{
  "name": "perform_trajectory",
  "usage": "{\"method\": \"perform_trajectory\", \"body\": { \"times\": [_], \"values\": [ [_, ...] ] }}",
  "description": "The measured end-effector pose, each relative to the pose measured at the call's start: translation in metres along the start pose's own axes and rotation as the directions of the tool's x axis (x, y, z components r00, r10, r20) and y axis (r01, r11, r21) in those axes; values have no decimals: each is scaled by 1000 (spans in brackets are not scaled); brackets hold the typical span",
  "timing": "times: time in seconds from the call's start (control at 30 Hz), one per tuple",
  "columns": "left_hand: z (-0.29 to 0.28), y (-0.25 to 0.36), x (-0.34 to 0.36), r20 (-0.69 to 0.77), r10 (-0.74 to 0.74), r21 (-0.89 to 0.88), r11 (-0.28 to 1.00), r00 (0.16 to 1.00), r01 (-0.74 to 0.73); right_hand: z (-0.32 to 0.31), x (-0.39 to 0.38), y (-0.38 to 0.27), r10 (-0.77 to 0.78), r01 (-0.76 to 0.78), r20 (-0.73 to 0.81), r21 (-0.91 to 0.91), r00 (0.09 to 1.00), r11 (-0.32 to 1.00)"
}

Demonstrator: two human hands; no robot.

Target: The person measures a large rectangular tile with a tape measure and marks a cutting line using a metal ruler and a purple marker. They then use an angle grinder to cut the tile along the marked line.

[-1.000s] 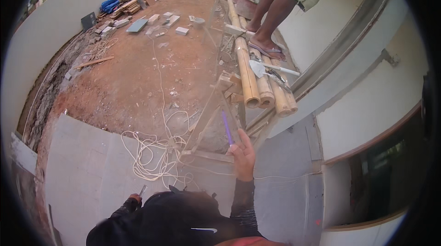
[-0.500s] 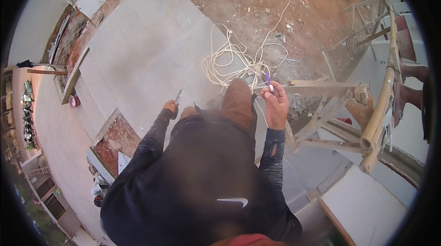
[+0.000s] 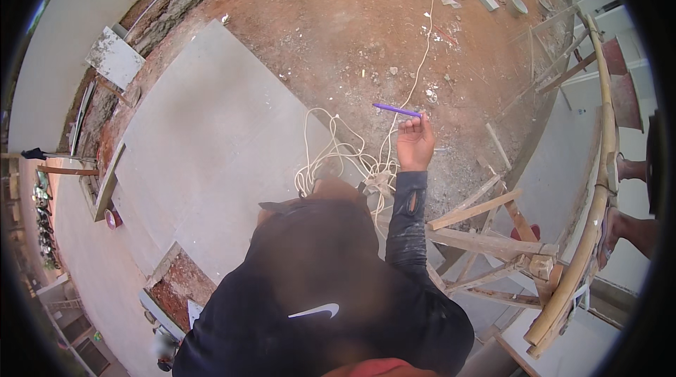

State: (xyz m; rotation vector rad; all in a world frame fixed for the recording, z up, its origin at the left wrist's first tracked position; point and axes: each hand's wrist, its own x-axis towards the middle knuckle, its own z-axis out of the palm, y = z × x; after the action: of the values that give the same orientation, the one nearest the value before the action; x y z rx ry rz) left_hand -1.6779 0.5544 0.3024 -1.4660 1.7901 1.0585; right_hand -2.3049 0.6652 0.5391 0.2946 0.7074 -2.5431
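Observation:
My right hand (image 3: 415, 146) is stretched out ahead over the bare ground, its fingers closed on a slim purple pen (image 3: 396, 109). The pen points to the left, held at one end between thumb and fingertips. Under and left of the arm lies a tangled cream-coloured cable (image 3: 320, 155), with a strand running away over the dirt. My left hand is out of sight, and my torso in a dark top covers the lower middle.
To my right stand a wooden sawhorse-like frame (image 3: 486, 239) and a long bamboo pole (image 3: 597, 201). Another person's bare feet (image 3: 614, 232) are beyond the pole. Grey slabs (image 3: 204, 123) lie to my left. Rubble and offcuts dot the reddish dirt (image 3: 338, 17) ahead.
My right hand has reached forward, and the pen has swung from upright to nearly level. My left hand, which held a clear tool-like object, has dropped out of view. The whole view has shifted.

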Motion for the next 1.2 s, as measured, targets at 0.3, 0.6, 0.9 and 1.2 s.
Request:
{"method": "perform_trajectory", "body": {
  "times": [0.3, 0.6, 0.9, 1.2],
  "values": [
    [-242, 292, 201, -240, 138, -554, 794, 961, -252, 134, 233, 29, -140, 153, 84, -186, 987, 970],
    [-402, 484, 406, -272, 300, -286, 882, 914, -375, -33, 431, -7, -629, 95, -132, -944, 766, 315],
    [-479, 778, 573, -59, 390, -446, 813, 919, -374, -178, 386, 110, 144, -901, -900, -426, 412, -86],
    [-477, 1236, 725, 77, 560, -202, 819, 825, -537, -93, 961, -101, -320, -687, -834, -552, 450, 473]
  ]
}}
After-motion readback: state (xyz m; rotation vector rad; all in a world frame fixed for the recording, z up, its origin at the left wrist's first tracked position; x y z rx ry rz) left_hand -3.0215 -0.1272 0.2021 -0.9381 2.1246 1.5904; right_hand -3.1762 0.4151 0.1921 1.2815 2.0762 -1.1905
